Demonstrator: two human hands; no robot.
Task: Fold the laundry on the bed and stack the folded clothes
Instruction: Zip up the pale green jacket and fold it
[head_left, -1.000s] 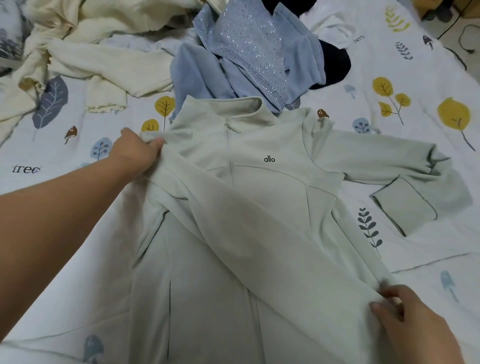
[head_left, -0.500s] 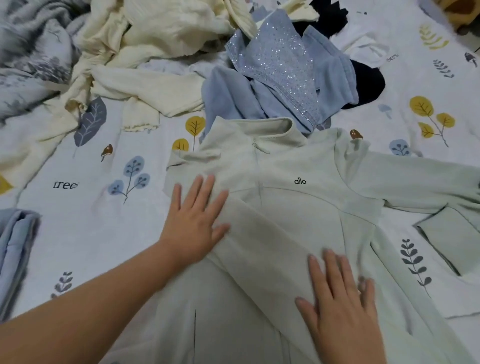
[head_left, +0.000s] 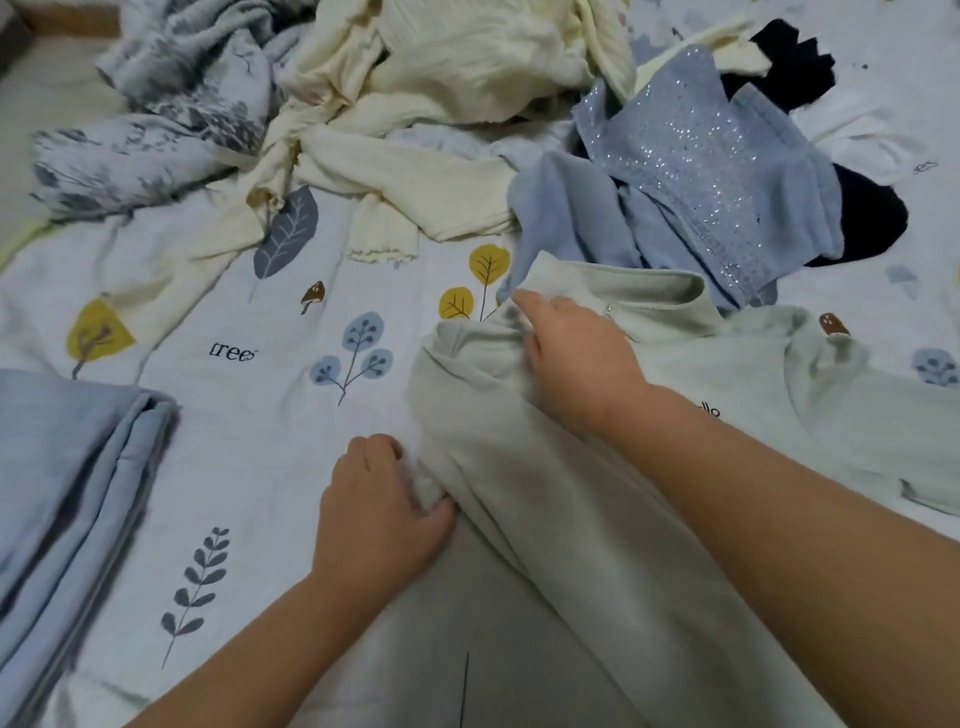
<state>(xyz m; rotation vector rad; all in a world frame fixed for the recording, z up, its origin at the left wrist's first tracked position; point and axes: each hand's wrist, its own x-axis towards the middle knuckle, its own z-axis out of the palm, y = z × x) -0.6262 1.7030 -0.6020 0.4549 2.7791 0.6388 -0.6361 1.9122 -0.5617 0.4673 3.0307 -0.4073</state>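
A pale green zip jacket (head_left: 571, 545) with a stand-up collar lies face up on the bed sheet (head_left: 249, 415), one sleeve folded diagonally across its front. My left hand (head_left: 384, 499) grips the jacket's left edge, fingers curled into the cloth. My right hand (head_left: 571, 353) reaches across the chest and pinches the bunched fabric at the left shoulder beside the collar. The other sleeve (head_left: 883, 415) stretches off to the right. A folded light-blue garment (head_left: 67, 493) lies at the left edge.
Unfolded laundry is heaped at the back: cream clothes (head_left: 441, 104), a blue sparkly garment (head_left: 691, 156), a dark garment (head_left: 857, 218) and a grey patterned blanket (head_left: 156, 119). Leaf-printed sheet shows between the jacket and the folded blue piece.
Both hands have left the folded sleeve, where they lay flat, and shifted to the jacket's left side, where they now grip the cloth. The view has swung left.
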